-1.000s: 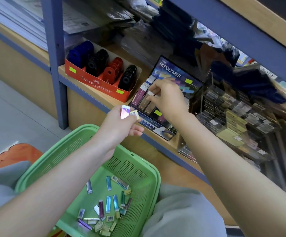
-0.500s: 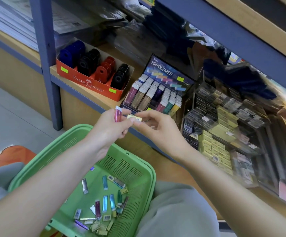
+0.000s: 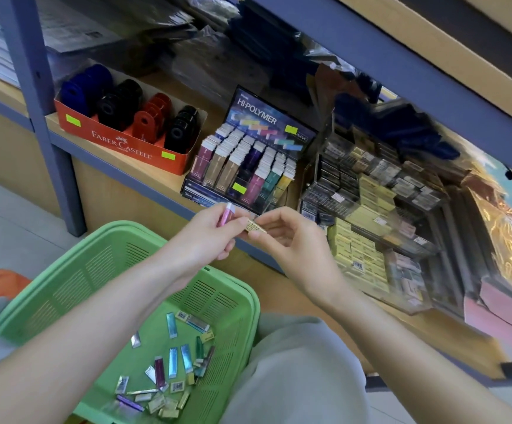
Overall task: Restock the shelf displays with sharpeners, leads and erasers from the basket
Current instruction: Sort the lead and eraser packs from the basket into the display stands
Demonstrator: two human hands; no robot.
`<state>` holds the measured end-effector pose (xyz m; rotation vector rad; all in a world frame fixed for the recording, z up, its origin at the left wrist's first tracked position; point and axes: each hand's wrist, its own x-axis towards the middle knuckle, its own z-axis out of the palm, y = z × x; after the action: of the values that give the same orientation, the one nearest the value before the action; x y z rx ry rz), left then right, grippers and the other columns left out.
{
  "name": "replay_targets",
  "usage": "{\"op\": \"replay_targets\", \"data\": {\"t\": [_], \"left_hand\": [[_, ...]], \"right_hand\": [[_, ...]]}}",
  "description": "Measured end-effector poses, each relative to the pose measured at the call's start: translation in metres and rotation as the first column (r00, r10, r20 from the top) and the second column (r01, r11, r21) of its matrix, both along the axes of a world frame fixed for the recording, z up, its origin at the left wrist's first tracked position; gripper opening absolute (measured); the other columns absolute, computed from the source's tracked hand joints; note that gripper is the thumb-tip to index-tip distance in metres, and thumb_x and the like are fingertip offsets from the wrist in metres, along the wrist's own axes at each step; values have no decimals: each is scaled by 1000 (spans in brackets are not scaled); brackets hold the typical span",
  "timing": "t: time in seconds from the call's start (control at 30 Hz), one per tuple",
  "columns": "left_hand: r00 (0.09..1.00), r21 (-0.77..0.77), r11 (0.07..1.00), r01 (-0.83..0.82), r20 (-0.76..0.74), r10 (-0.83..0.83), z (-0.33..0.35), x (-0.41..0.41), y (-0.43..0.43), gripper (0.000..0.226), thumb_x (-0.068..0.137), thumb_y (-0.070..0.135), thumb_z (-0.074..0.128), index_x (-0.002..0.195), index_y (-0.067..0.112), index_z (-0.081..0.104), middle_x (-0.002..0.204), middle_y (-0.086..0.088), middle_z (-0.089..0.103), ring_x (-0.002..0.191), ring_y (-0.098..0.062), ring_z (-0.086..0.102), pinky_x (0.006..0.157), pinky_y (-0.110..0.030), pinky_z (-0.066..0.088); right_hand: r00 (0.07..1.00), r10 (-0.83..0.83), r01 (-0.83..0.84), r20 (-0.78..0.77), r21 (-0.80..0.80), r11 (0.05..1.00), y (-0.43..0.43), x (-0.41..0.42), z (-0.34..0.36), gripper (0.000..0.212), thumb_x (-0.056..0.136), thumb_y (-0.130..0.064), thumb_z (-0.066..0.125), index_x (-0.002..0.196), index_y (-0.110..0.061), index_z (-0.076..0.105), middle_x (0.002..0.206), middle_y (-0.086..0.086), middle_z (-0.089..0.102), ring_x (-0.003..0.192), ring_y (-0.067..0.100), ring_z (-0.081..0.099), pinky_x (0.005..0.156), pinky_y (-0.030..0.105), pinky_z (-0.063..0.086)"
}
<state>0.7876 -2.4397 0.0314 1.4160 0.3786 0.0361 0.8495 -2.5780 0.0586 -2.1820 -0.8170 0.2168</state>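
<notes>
The left hand (image 3: 205,240) is curled and pinches a slim pink plastic case (image 3: 226,215) between thumb and fingers, so the case's pale capped end stands up above the knuckles. The right hand (image 3: 291,240) meets it fingertip to fingertip. It pinches a small flat gold pack (image 3: 256,225) between thumb and forefinger. The pack's other end lies against the left hand's fingers; whether that hand also grips it cannot be told.

Just beyond both hands, on the wooden shelf (image 3: 156,174), stands a dark cardboard HI-POLYMER display (image 3: 267,117) with rows of slim coloured cases upright in its slots. Further out, to the left of the left hand, sits a red FABER-CASTELL cardboard tray (image 3: 120,142) holding blue, black and red plastic sharpeners (image 3: 153,117). Beyond and to the right of the right hand is a clear acrylic rack (image 3: 334,191) stacked with black and yellow packs.

Below the left hand and forearm, a green slotted plastic basket (image 3: 65,289) sits between the person's grey-clad knees (image 3: 294,377). A loose heap of small shiny cases and packs (image 3: 172,371) lies on its floor, well apart from both hands.
</notes>
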Motion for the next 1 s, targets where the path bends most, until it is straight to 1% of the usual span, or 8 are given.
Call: {"op": "replay_targets", "data": {"t": [0.13, 0.23, 0.33, 0.47, 0.6, 0.77, 0.9, 1.0], "left_hand": [[999, -70, 997, 28, -19, -29, 1, 7, -15, 21, 97, 13, 47, 118, 10, 46, 65, 6, 59, 47, -4, 41, 46, -15, 35], [998, -102, 995, 14, -53, -20, -1, 11, -25, 19, 99, 8, 41, 118, 5, 40, 71, 0, 60, 47, -5, 43, 45, -15, 36], [997, 44, 996, 72, 10, -73, -5, 12, -32, 16, 101, 14, 38, 113, 14, 50, 87, -2, 62, 56, -7, 49, 49, -16, 41], [982, 164, 973, 164, 63, -176, -10, 13, -40, 18, 100, 17, 43, 110, 24, 56, 82, 2, 62, 55, -3, 50, 48, -15, 41], [991, 152, 979, 134, -5, -135, -16, 17, -46, 9, 100, 17, 42, 104, 14, 49, 69, 5, 63, 48, -3, 48, 49, -18, 41], [988, 202, 968, 146, 17, -153, -21, 16, -46, 8, 98, 18, 47, 100, 14, 52, 79, -1, 64, 56, -8, 53, 54, -21, 45], [978, 235, 955, 178, 68, -199, -21, 15, -47, 11, 94, 18, 53, 101, 23, 61, 84, 0, 64, 57, -3, 52, 52, -16, 44], [976, 257, 949, 181, 72, -206, -21, 14, -48, 15, 95, 19, 52, 101, 26, 63, 79, -2, 60, 54, -1, 48, 53, -15, 40]], "right_hand": [[987, -149, 147, 60, 31, 989, -28, 13, 2, 21, 83, -18, 72, 93, -31, 58, 89, -15, 63, 81, 1, 60, 73, 15, 49], [930, -326, 326, 167, 30, 945, -63, 35, 3, 14, 86, -21, 67, 98, -26, 61, 91, -17, 63, 78, -2, 57, 65, 10, 45], [866, -432, 451, 253, -20, 892, -101, 60, -3, 17, 88, -16, 67, 105, -17, 63, 98, -9, 63, 77, 2, 55, 64, 10, 40], [804, -507, 574, 311, -179, 799, -149, 80, -13, 18, 86, -9, 69, 103, -8, 66, 97, -2, 64, 82, 14, 56, 71, 19, 38], [814, -521, 580, 256, -303, 757, -171, 87, -23, 15, 80, -8, 72, 89, -19, 66, 93, 1, 68, 77, 16, 57, 70, 28, 42], [835, -514, 550, 196, -290, 784, -171, 92, -33, 17, 81, -3, 71, 87, -19, 67, 96, 2, 68, 84, 17, 61, 74, 26, 44], [834, -500, 551, 235, -297, 780, -171, 95, -34, 17, 82, -3, 70, 86, -20, 68, 97, 5, 69, 88, 20, 64, 82, 31, 51], [825, -438, 557, 357, -385, 736, -168, 91, -30, 12, 86, -8, 65, 95, -14, 72, 99, 5, 69, 92, 23, 63, 73, 26, 43]]}}
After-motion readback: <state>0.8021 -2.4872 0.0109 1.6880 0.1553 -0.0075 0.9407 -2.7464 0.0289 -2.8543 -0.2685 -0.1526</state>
